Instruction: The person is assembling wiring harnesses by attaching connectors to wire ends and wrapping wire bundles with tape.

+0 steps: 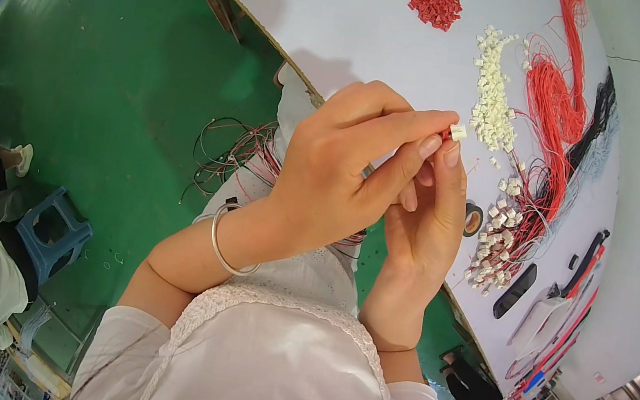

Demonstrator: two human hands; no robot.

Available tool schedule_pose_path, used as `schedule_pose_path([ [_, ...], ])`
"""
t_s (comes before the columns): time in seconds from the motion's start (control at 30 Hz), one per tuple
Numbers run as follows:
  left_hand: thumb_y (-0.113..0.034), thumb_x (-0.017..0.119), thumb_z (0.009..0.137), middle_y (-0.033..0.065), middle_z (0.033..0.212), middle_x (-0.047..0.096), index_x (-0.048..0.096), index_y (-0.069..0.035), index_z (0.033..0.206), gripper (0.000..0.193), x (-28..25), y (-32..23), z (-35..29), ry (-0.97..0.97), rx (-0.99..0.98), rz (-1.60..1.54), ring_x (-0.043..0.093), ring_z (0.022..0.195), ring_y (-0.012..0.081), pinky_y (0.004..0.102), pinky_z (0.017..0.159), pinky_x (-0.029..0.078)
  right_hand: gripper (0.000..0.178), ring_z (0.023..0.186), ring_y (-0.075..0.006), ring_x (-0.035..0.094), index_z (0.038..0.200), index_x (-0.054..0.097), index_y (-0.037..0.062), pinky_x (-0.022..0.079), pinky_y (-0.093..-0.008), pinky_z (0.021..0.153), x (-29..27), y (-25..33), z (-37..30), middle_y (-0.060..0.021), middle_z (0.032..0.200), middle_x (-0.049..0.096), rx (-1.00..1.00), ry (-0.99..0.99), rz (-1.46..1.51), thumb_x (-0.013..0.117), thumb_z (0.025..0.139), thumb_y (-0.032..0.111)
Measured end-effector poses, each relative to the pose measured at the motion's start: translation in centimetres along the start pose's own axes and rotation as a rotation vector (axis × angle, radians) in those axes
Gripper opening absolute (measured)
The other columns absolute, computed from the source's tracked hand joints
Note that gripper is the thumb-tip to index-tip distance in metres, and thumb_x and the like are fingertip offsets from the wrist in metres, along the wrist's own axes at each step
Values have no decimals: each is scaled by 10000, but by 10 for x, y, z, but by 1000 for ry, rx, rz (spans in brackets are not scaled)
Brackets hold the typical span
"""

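Observation:
A small white plastic connector (458,132) with a small red piece (445,133) at its left side sits at the fingertips of both hands, above the table. My left hand (348,150), a metal bangle at its wrist, is closed, thumb and forefinger pinching the connector and red piece. From below, my right hand (427,216) is closed too, its fingertips pressed against the same connector. The fingers hide part of the red piece and any wire behind it. A bundle of thin red and black wires (248,152) lies across my lap, partly behind the left forearm.
On the white table (349,6) lie red pieces (434,8), loose white connectors (493,93), red wire (555,94), black wire (593,117), wired connectors (497,247), a tape roll (472,219) and a black phone (515,291). A blue stool (55,231) and other people are nearby.

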State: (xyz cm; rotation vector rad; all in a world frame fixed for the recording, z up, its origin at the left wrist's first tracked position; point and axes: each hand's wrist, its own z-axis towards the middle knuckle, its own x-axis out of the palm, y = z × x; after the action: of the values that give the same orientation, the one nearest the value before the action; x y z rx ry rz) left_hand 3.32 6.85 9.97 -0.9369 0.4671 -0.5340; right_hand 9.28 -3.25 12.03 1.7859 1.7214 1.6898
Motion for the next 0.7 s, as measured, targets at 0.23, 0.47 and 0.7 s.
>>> schedule_pose_path([
  [0.23, -58, 700, 810, 38, 814, 650, 747, -86, 1017, 214, -1, -3, 1, 4, -4, -15, 590, 695, 191, 304, 597, 472, 179, 613, -49, 449, 1021, 713, 40, 329, -190, 497, -6, -4, -3, -16, 811, 645, -157, 14, -79, 704, 920, 189],
  [0.47, -42, 697, 849, 5, 742, 627, 767, -78, 965, 140, -11, -13, 3, 57, -178, -109, 496, 594, 59, 214, 494, 351, 188, 699, -57, 514, 1072, 676, 0, 385, -195, 567, 7, 17, -6, -12, 847, 625, -502, -115, -665, 670, 926, 118],
  [0.7, -49, 660, 899, 2, 786, 644, 739, 2, 967, 116, -11, -13, -2, 192, -543, -484, 508, 678, 47, 210, 572, 384, 198, 738, -54, 503, 1073, 633, 18, 392, -208, 618, -9, 25, -5, 9, 846, 598, -235, 39, -451, 685, 915, 126],
])
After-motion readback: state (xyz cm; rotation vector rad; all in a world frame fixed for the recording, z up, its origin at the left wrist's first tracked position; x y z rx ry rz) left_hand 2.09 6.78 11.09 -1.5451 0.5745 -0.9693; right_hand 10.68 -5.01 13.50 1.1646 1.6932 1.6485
